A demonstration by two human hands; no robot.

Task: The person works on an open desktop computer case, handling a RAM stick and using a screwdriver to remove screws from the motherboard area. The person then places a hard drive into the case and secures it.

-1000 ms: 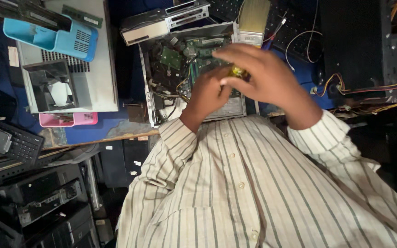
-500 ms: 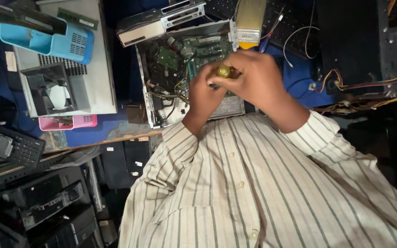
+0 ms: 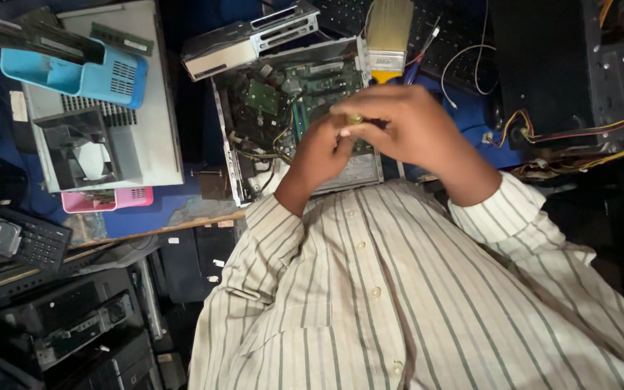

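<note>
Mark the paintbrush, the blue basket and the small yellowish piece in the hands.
paintbrush point(image 3: 388, 32), head view, on the pale bristles.
blue basket point(image 3: 110, 78), head view, on its vented side wall.
small yellowish piece point(image 3: 355, 119), head view, on the bit showing between the fingers.

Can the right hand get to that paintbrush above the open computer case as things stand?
Probably yes: the paintbrush lies uncovered just beyond the right hand, though that hand and the left hand pinch a small yellowish object.

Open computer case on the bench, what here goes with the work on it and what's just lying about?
In use: left hand, right hand, small yellowish part, open computer case.
Lying about: paintbrush, blue basket, pink tray, optical drive.
</note>
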